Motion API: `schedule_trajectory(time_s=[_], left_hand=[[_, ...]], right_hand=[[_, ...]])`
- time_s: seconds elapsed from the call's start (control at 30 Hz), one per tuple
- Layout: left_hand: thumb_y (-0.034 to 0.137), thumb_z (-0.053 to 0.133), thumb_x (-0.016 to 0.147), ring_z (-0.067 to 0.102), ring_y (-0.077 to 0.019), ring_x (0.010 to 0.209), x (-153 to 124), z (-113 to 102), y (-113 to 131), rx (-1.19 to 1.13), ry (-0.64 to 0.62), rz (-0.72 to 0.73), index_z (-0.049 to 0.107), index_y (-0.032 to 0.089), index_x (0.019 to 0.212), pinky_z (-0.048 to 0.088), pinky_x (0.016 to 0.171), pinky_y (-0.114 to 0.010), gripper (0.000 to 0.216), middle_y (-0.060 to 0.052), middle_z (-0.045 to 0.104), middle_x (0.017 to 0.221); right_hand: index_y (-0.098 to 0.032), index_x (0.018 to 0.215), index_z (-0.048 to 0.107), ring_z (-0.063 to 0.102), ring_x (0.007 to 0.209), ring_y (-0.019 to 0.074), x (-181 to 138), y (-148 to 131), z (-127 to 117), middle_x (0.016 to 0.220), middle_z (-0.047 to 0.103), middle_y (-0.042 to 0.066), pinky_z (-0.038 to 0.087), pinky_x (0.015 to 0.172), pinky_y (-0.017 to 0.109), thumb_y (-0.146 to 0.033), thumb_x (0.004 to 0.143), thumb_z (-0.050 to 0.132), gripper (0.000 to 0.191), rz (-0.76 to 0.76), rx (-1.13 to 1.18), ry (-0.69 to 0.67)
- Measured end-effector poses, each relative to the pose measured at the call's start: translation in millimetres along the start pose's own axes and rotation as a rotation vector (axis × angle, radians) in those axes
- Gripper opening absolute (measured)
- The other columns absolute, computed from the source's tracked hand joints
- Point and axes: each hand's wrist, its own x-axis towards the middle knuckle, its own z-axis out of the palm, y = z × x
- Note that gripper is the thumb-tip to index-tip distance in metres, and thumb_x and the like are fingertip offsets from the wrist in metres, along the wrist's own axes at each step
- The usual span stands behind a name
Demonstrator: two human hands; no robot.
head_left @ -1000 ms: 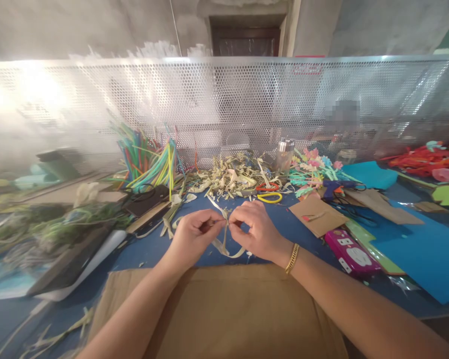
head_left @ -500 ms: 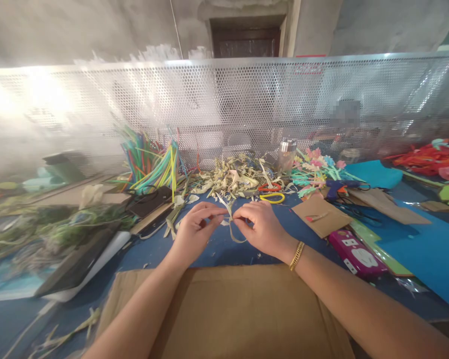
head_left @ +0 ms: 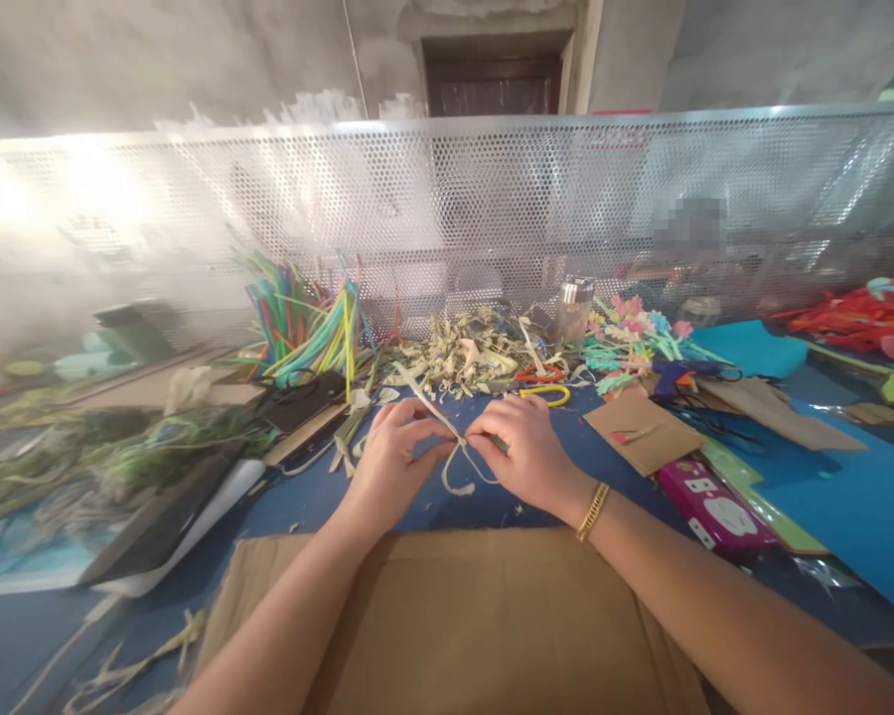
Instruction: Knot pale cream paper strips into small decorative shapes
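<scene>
Between my hands, above the blue table, is a pale dried-husk strip (head_left: 460,446), crossed at its middle with loose ends curling down and one end rising to the upper left. My left hand (head_left: 397,455) pinches it from the left with thumb and forefinger. From the right, my right hand (head_left: 520,449) pinches it at the crossing, fingers curled. Behind my hands lies a heap of dried husk scraps (head_left: 477,353). Scissors with red and yellow handles (head_left: 549,394) rest just past my right hand.
A cardboard sheet (head_left: 492,626) lies under my forearms. Colourful pipe cleaners (head_left: 305,328) stand back left, near dried green fibre (head_left: 156,447). To the right are a brown card square (head_left: 641,437), a purple box (head_left: 715,508), a glue gun (head_left: 689,377) and blue sheets (head_left: 849,497). A perforated metal screen (head_left: 492,199) stands behind.
The husk strip has shifted: one end now points further to the upper left, and a loose end curls lower between my hands. Both hands stay nearly in place, still pinching.
</scene>
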Motion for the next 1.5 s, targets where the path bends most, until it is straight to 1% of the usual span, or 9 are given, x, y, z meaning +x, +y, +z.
schedule_trajectory(time_s=[0.2, 0.3, 0.5, 0.67, 0.77, 0.93, 1.13, 1.33, 1.5], left_hand=[[0.035, 0.054, 0.087, 0.056, -0.0162, 0.074, -2, 3, 4, -0.422, -0.15, -0.178, 0.063, 0.018, 0.084, 0.043, 0.071, -0.027, 0.019, -0.003, 0.064, 0.079], [0.037, 0.057, 0.086, 0.055, -0.0143, 0.069, -2, 4, 5, -0.551, -0.164, -0.247, 0.062, 0.017, 0.079, 0.041, 0.066, -0.025, 0.022, -0.001, 0.061, 0.072], [0.031, 0.074, 0.071, 0.06, -0.0144, 0.072, -2, 10, 4, -0.813, 0.008, -0.474, 0.066, 0.017, 0.081, 0.045, 0.069, -0.026, 0.02, -0.001, 0.069, 0.078], [0.023, 0.081, 0.062, 0.062, -0.0153, 0.078, -3, 16, 2, -0.996, 0.193, -0.537, 0.065, 0.017, 0.075, 0.047, 0.075, -0.029, 0.022, -0.002, 0.07, 0.083], [0.019, 0.08, 0.063, 0.06, -0.0134, 0.079, -2, 17, 5, -1.017, 0.271, -0.507, 0.061, 0.017, 0.069, 0.046, 0.074, -0.026, 0.02, 0.0, 0.067, 0.081], [0.019, 0.079, 0.064, 0.059, -0.0131, 0.077, -3, 16, 13, -0.952, 0.142, -0.416, 0.064, 0.016, 0.07, 0.047, 0.074, -0.026, 0.016, 0.0, 0.066, 0.079], [0.025, 0.074, 0.071, 0.061, -0.018, 0.091, -3, 10, 22, -0.923, 0.04, -0.42, 0.07, 0.016, 0.084, 0.047, 0.083, -0.029, 0.016, -0.006, 0.069, 0.094], [0.029, 0.074, 0.072, 0.057, -0.0118, 0.072, -3, 13, 20, -0.9, -0.03, -0.497, 0.065, 0.017, 0.084, 0.044, 0.069, -0.023, 0.02, 0.0, 0.065, 0.077], [0.03, 0.073, 0.073, 0.053, -0.0104, 0.068, -4, 18, 20, -0.947, -0.087, -0.526, 0.061, 0.016, 0.081, 0.041, 0.066, -0.022, 0.02, 0.001, 0.062, 0.073]], right_hand=[[-0.023, 0.08, 0.066, 0.051, 0.082, 0.0166, 1, 2, 0, 0.079, 0.065, 0.0, 0.024, 0.083, 0.035, -0.034, 0.09, 0.056, 0.018, -0.01, -0.002, 0.006], [-0.025, 0.082, 0.067, 0.052, 0.087, 0.0184, 1, 3, -1, 0.084, 0.066, 0.0, 0.024, 0.086, 0.037, -0.038, 0.088, 0.058, 0.017, -0.018, -0.009, 0.042], [-0.026, 0.093, 0.065, 0.049, 0.1, 0.0226, -1, -3, -3, 0.098, 0.064, 0.003, 0.026, 0.091, 0.039, -0.04, 0.086, 0.062, 0.016, 0.036, -0.047, 0.274], [-0.026, 0.079, 0.066, 0.048, 0.091, 0.0214, -4, -11, -5, 0.086, 0.062, 0.002, 0.025, 0.088, 0.04, -0.04, 0.086, 0.061, 0.016, 0.013, -0.092, 0.292], [-0.028, 0.081, 0.068, 0.046, 0.092, 0.022, -5, -14, -4, 0.089, 0.063, 0.002, 0.023, 0.087, 0.042, -0.042, 0.082, 0.065, 0.014, -0.011, -0.117, 0.258], [-0.027, 0.082, 0.069, 0.047, 0.092, 0.0216, -5, -11, 1, 0.087, 0.065, 0.001, 0.023, 0.085, 0.042, -0.038, 0.082, 0.065, 0.011, 0.012, -0.138, 0.188], [-0.026, 0.079, 0.069, 0.048, 0.089, 0.0193, -3, -6, 2, 0.084, 0.066, 0.0, 0.024, 0.085, 0.04, -0.027, 0.083, 0.064, 0.007, 0.06, -0.16, 0.253], [-0.028, 0.079, 0.069, 0.048, 0.091, 0.0198, -4, -9, 0, 0.086, 0.066, -0.001, 0.023, 0.087, 0.042, -0.026, 0.084, 0.062, 0.009, -0.006, -0.218, 0.258], [-0.029, 0.081, 0.069, 0.048, 0.093, 0.0206, -4, -10, 0, 0.087, 0.067, -0.001, 0.022, 0.089, 0.042, -0.026, 0.086, 0.06, 0.01, -0.048, -0.23, 0.257]])
